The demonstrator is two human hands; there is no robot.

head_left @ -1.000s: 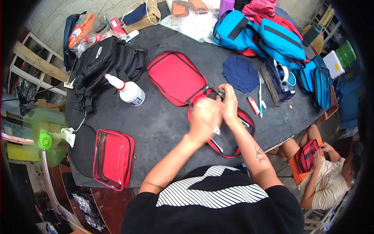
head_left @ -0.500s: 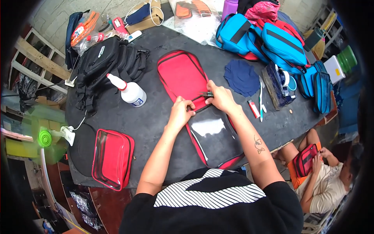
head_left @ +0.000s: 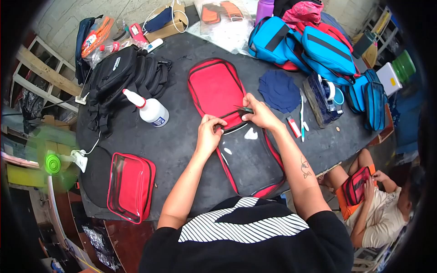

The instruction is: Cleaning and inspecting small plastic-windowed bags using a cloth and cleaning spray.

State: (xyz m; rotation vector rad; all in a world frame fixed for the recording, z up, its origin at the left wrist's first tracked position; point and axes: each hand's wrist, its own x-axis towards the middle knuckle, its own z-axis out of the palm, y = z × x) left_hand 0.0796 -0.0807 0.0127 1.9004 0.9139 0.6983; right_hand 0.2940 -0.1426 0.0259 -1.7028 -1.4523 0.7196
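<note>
Opened out on the dark table lies a red pouch [head_left: 219, 88] with dark edging and a clear plastic window panel [head_left: 252, 159] folded toward me. My left hand [head_left: 211, 133] is closed, its thumb and fingers pinching the pouch edge where the two halves meet. Closed round small scissors [head_left: 244, 109], my right hand [head_left: 261, 113] rests at the same seam, a short way to the right. The blades point left over the red fabric. Its curled fingers hide most of the handles.
At left stand a white spray bottle [head_left: 154, 112], another red clear-windowed pouch [head_left: 131, 187] and a black backpack [head_left: 116, 75]. On the right are navy cloth [head_left: 279, 91], a lighter [head_left: 294, 127], a toothbrush [head_left: 302, 119] and blue bags [head_left: 327, 52]. A seated person [head_left: 380, 204] handles a red pouch.
The pouch has shifted slightly, its far end moving right. Glare on the clear panel has shrunk. Both hands stay at the seam, and the scissors remain in my right hand.
</note>
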